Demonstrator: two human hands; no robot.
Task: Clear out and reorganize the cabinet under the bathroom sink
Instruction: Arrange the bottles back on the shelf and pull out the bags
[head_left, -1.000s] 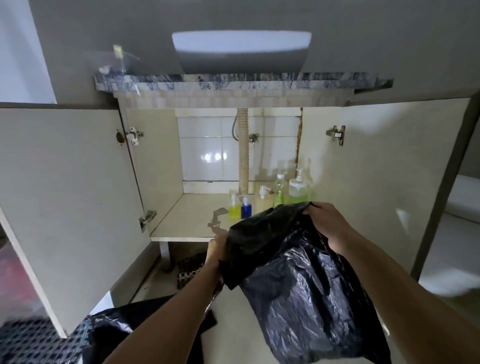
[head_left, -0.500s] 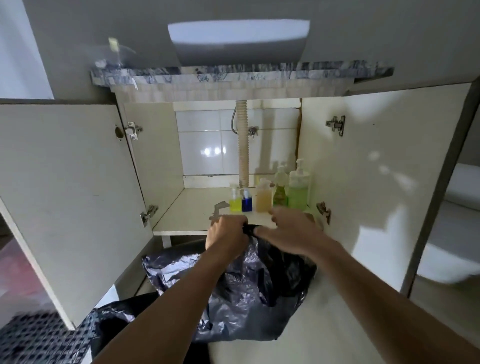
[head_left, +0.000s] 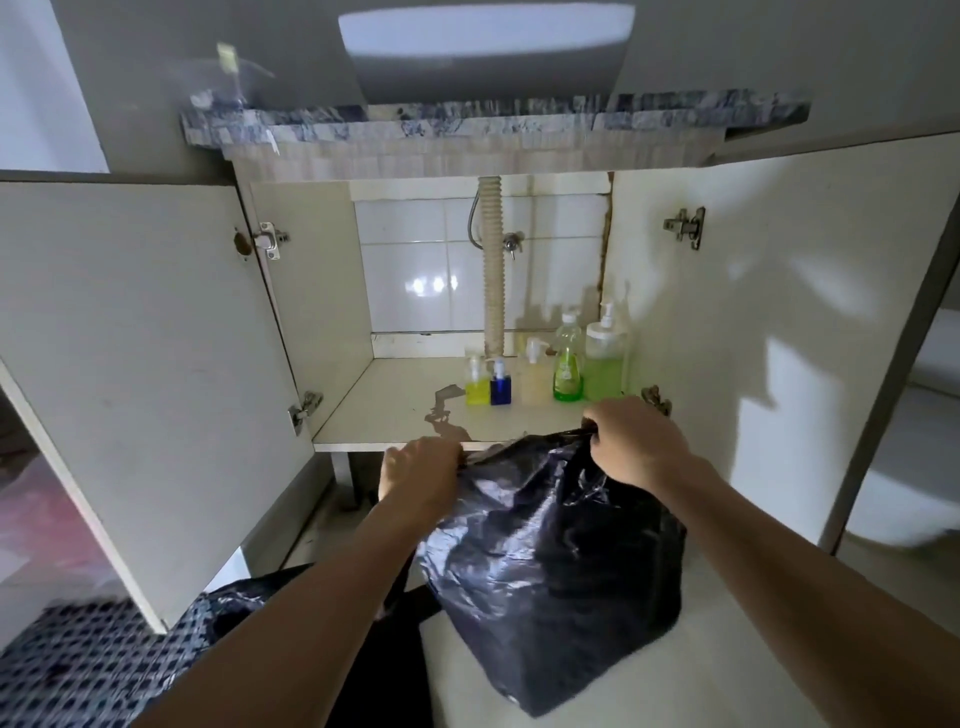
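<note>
Fingers of the right hand (head_left: 636, 447), at centre right of the frame, are curled and pinch the gathered top of the black plastic bag (head_left: 556, 566); fingers of the left hand (head_left: 423, 470), at centre, are curled against the bag's left upper edge, though the bag hides whether they grasp it. Half a second earlier both hands met at the bag's mouth; they now stand apart, and the bag hangs fuller and lower in front of the shelf edge (head_left: 395, 446). A second earlier its mouth was lifted high before the bottles. Judged from this, the bag is being closed or carried as the clearing-out step, while reorganizing remains.

The cabinet (head_left: 322, 291) stands open at centre frame, both doors swung wide. Five bottles stand in a row at the right rear of the shelf: yellow bottle (head_left: 477, 387), blue bottle (head_left: 500, 387), pale pump bottle (head_left: 534, 379), green bottle (head_left: 567, 364), large pump bottle (head_left: 604, 364). The shelf's left half shows only a stain (head_left: 441, 410). The drain hose (head_left: 492, 270) descends behind the row. A second dark bag (head_left: 249, 605) lies lower left.
</note>
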